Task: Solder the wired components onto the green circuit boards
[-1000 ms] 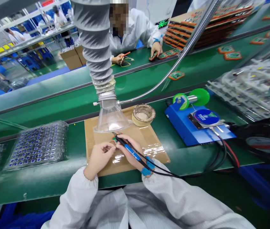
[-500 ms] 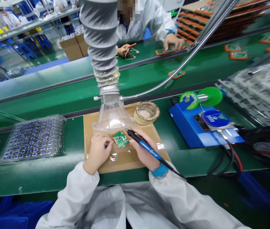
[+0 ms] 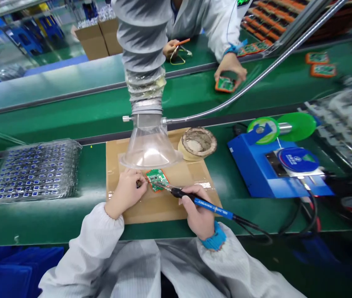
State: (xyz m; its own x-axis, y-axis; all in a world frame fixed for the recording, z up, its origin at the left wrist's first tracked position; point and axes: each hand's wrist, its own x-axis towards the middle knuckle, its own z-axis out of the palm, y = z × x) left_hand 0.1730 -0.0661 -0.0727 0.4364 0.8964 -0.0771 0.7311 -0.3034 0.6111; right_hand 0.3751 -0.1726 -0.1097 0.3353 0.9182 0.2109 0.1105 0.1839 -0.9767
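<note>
A green circuit board [image 3: 157, 179] with an orange edge lies on the brown cardboard sheet [image 3: 163, 211], below a clear fume hood [image 3: 151, 151]. My right hand [image 3: 199, 211] is closed around a blue and black soldering iron [image 3: 207, 204], whose tip reaches over the board from the right. At the board's left edge, my left hand [image 3: 129, 188] is closed with thumb and fingertips pinched together. Whatever it pinches is too small to make out. A round pot [image 3: 191, 155] with a crusted, browned rim stands behind the board to the right.
To the right is a blue solder feeder [image 3: 253, 174] with a green reel [image 3: 297, 126]. Clear trays of small blue parts [image 3: 36, 169] sit at the left. A grey hose [image 3: 145, 49] hangs overhead. Across the bench, a co-worker's hand [image 3: 232, 68] holds an orange-edged board [image 3: 225, 84].
My right hand has turned the soldering iron, bringing its tip left over the board. Across the bench, the co-worker's hand has come forward onto the orange-edged board. The camera view has shifted slightly.
</note>
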